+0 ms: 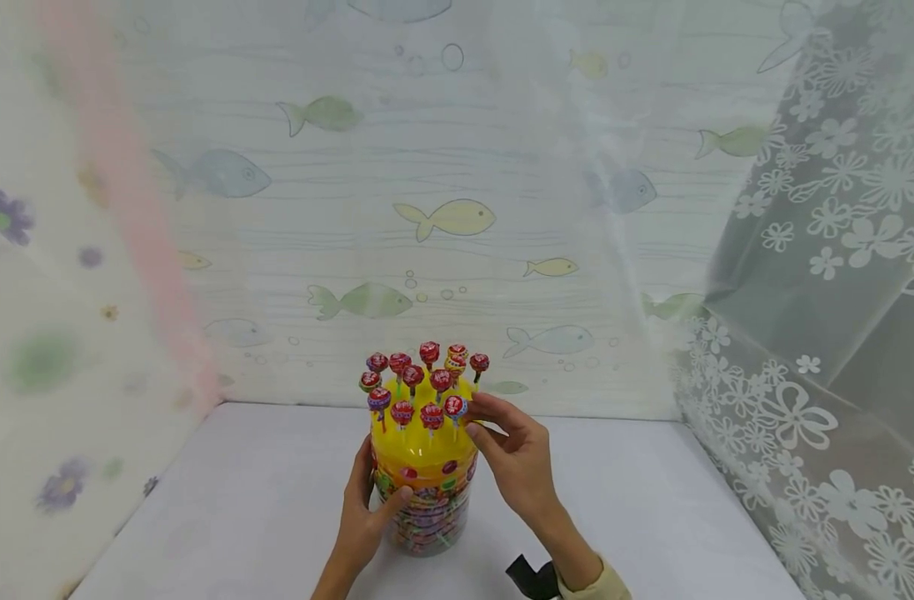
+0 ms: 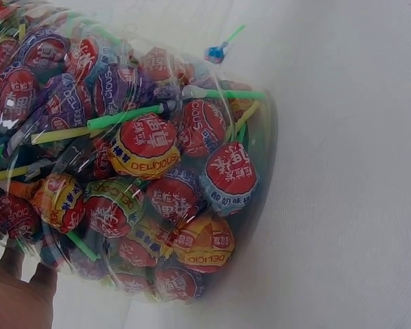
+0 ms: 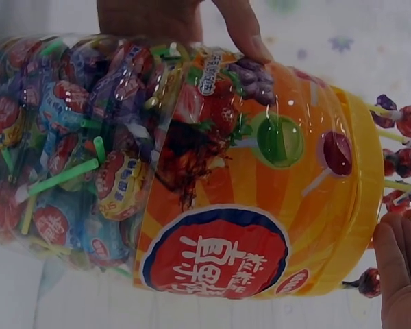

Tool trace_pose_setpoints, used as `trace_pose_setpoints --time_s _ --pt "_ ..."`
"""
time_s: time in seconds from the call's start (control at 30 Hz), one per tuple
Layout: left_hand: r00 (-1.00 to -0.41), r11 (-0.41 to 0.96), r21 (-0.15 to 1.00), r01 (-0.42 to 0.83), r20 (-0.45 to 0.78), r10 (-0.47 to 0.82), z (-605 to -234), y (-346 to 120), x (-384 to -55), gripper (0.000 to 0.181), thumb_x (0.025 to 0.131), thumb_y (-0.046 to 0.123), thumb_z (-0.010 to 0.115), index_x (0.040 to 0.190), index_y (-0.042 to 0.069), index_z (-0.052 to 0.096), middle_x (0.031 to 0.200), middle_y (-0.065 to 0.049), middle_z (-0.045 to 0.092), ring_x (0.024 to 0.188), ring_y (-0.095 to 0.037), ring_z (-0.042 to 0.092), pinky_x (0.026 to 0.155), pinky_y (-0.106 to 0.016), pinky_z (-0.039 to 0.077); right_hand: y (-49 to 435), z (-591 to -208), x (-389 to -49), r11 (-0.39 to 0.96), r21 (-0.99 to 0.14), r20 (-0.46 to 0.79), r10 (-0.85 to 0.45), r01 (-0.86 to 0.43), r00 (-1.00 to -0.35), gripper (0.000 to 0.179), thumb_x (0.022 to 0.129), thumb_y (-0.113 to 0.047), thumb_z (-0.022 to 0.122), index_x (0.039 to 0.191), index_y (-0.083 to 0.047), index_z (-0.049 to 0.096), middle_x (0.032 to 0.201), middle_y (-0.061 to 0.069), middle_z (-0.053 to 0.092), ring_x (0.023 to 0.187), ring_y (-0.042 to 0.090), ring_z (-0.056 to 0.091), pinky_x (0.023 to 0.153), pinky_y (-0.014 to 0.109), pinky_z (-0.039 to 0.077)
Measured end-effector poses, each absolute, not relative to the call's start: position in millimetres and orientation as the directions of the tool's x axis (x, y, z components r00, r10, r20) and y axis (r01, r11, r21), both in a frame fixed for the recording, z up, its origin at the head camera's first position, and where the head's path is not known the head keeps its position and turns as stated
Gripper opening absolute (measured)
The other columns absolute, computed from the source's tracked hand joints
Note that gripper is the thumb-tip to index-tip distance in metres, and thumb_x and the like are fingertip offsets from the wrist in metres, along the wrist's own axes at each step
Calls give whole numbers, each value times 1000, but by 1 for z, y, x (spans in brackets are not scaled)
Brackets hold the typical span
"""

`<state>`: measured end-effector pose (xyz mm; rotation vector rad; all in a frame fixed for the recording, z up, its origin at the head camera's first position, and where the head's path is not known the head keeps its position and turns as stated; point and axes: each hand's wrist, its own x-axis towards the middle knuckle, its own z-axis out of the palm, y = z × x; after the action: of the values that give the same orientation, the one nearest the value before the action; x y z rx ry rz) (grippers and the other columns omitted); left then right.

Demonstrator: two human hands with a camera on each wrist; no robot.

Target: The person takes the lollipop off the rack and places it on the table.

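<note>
A clear plastic jar (image 1: 427, 521) full of wrapped lollipops (image 2: 145, 145) stands upright on the table. Its yellow lid (image 1: 419, 446) has several lollipops (image 1: 432, 417) standing in its top on their sticks. The left hand (image 1: 367, 517) grips the jar's side, thumb across the front; in the left wrist view only some of its fingers show. At the lid's right edge is the right hand (image 1: 520, 458), its thumb and index fingertips apart beside a red-and-blue lollipop (image 1: 455, 407). In the right wrist view, its fingers (image 3: 397, 253) look nearly straight near the lid's rim.
The white table (image 1: 262, 492) runs back to a curtain (image 1: 457, 167) printed with fish. A lollipop with a blue wrapper (image 2: 216, 53) lies on the table beyond the jar in the left wrist view. A black strap (image 1: 533, 577) is by the right wrist.
</note>
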<state>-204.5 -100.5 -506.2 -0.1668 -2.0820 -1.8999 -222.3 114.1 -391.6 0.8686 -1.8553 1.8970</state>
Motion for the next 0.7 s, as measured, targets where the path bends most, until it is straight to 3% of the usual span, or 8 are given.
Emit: trace_pose_setpoints --time_s 0.23,0.7 --pt "-940 109 946 305 317 -123 -505 -100 -203 85 96 21 67 162 7 16 169 -17 19 154 -44 17 121 -68 16 111 -390 -218 -93 -767 640 -165 -635 -750 32 95 5 66 127 8 64 118 27 68 108 11 70 93 28 60" --pt "-940 105 946 305 317 -127 -507 -99 -203 85 96 21 67 162 7 16 169 -16 18 154 -44 18 121 -69 16 101 -385 -213 -78 -798 601 -166 -597 -782 31 93 2 70 124 3 68 116 19 71 104 15 71 90 31 62"
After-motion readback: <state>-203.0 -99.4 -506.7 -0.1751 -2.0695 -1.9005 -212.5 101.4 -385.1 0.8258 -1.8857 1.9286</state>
